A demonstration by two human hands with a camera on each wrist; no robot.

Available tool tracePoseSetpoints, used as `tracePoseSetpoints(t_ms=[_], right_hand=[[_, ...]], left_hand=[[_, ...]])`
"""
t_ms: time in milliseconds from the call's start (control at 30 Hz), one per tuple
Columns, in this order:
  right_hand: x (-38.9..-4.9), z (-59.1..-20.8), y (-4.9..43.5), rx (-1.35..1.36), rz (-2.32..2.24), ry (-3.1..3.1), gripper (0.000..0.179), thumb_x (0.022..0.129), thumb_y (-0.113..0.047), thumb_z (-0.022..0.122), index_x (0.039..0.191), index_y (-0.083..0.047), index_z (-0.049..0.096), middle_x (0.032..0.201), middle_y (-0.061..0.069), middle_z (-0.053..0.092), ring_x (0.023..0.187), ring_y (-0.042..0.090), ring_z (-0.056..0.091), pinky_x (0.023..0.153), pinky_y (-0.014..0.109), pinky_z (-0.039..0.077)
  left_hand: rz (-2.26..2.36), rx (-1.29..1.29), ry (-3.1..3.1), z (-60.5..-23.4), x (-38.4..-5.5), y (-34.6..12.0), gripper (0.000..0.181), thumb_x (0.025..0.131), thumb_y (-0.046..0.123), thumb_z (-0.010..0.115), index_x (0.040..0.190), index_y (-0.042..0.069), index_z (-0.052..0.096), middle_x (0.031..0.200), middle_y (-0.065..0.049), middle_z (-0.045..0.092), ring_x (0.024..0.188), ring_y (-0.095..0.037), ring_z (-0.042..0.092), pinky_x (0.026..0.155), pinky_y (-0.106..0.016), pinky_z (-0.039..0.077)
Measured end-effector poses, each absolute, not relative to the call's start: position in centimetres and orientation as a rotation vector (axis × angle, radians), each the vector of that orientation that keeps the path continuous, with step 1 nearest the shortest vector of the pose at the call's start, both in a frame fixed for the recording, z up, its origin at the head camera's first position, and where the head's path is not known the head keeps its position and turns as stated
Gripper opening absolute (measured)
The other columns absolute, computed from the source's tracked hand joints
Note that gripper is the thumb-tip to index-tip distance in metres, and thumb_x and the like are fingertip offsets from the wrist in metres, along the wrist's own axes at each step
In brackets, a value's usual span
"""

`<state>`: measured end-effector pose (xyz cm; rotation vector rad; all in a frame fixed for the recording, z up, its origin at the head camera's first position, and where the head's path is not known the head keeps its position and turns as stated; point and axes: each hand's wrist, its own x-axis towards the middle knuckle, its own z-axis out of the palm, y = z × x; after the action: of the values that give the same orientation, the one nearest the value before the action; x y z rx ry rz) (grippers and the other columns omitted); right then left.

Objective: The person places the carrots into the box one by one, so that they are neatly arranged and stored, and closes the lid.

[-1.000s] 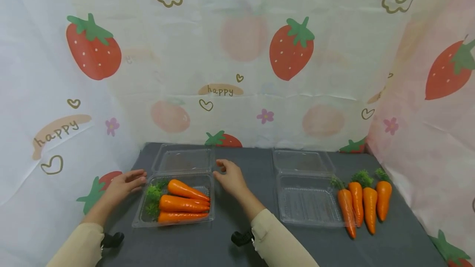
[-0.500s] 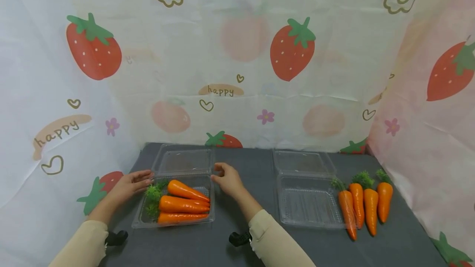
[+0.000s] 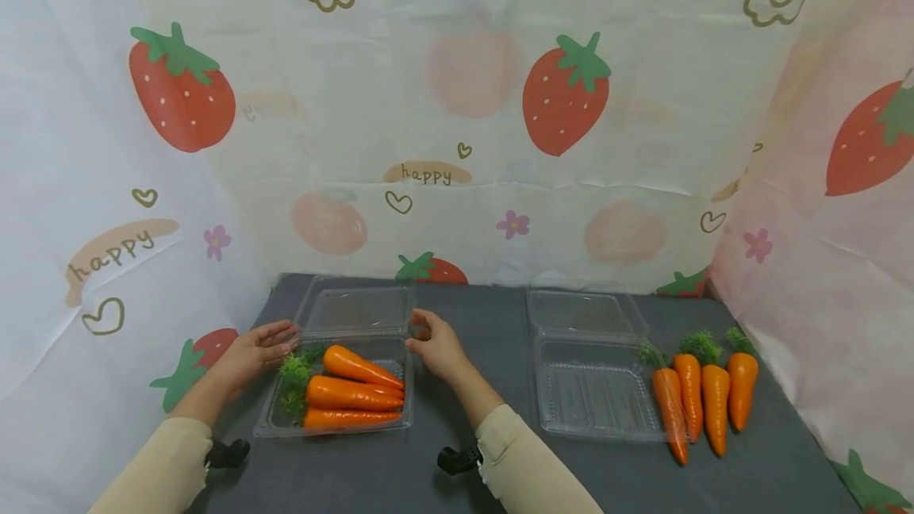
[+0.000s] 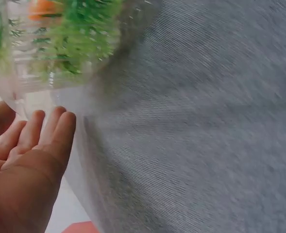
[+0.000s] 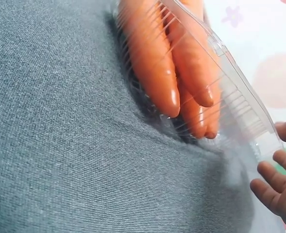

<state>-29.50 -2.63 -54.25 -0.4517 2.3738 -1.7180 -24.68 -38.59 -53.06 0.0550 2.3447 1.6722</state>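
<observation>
A clear plastic clamshell box (image 3: 263, 423) lies on the left with its lid (image 3: 353, 309) folded back flat. Several orange carrots (image 3: 350, 393) with green tops (image 4: 87, 41) fill it, tops toward the left. At the box's back left corner is my left hand (image 3: 251, 355), fingers extended by the hinge side. My right hand (image 3: 441, 349) is at the back right corner, its thumb and fingers loosely bent and apart beside the rim. In the right wrist view, the right fingers (image 5: 274, 177) are close to the clear edge; whether they touch it cannot be told.
A second open clamshell box (image 3: 596, 395) stands to the right, its lid also folded back. Several carrots (image 3: 714, 401) lie at its right side, the leftmost behind or against its clear wall. Grey cloth (image 3: 485, 316) covers the table; printed curtains (image 3: 457, 101) hang around it.
My left hand has moved right, up to the left box's back corner. The right hand has shifted slightly left toward the opposite corner. Boxes and carrots have stayed put.
</observation>
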Motion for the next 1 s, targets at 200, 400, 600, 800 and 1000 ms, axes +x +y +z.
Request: tracePoseSetpoints(t_ms=[200,400,600,800,1000], right_hand=[[-29.4,-54.2,-2.6,-0.432,-1.763,2.363,0.062,0.097,-0.004,0.069,0.154,-0.004,0.044,0.148,0.012,0.055,0.125,0.035,0.058,0.092,0.043,0.058],[-29.2,-54.5,-2.7,-0.429,-1.808,2.371,0.066,0.094,-0.003,0.072,0.154,-0.006,0.045,0.147,0.009,0.057,0.121,0.03,0.059,0.086,0.037,0.058],[-28.9,-54.5,-2.9,-0.449,-1.866,2.394,0.072,0.092,0.001,0.073,0.156,-0.009,0.042,0.149,0.012,0.055,0.122,0.034,0.059,0.088,0.038,0.058],[-29.0,-54.6,-2.9,-0.542,-1.781,2.5,0.08,0.094,0.0,0.072,0.162,-0.015,0.032,0.158,0.005,0.046,0.13,0.032,0.055,0.103,0.049,0.053],[-29.0,-54.8,-2.8,-0.575,-1.745,2.561,0.086,0.093,0.001,0.072,0.164,-0.019,0.027,0.158,-0.001,0.044,0.133,0.026,0.052,0.107,0.049,0.05]], left_hand=[[1.722,0.034,2.328,-52.8,-24.9,-38.2,0.068,0.108,0.014,0.052,0.163,-0.001,0.015,0.166,-0.024,0.026,0.149,-0.039,0.034,0.104,-0.026,0.053],[1.808,0.056,2.299,-53.1,-24.4,-38.3,0.071,0.107,0.012,0.054,0.164,0.001,0.012,0.167,-0.024,0.023,0.147,-0.028,0.041,0.093,-0.014,0.052],[1.882,0.101,2.288,-53.4,-24.4,-38.4,0.071,0.108,0.01,0.053,0.164,0.001,0.01,0.166,-0.028,0.019,0.129,0.001,0.055,0.095,-0.013,0.052],[1.894,0.128,2.34,-53.8,-24.4,-38.4,0.07,0.108,0.008,0.052,0.164,0.003,0.012,0.166,-0.028,0.02,0.125,0.007,0.053,0.095,-0.012,0.051],[1.921,0.137,2.356,-54.3,-24.5,-38.4,0.074,0.106,0.014,0.058,0.164,0.002,0.014,0.165,-0.026,0.027,0.119,0.012,0.055,0.094,-0.012,0.052]])
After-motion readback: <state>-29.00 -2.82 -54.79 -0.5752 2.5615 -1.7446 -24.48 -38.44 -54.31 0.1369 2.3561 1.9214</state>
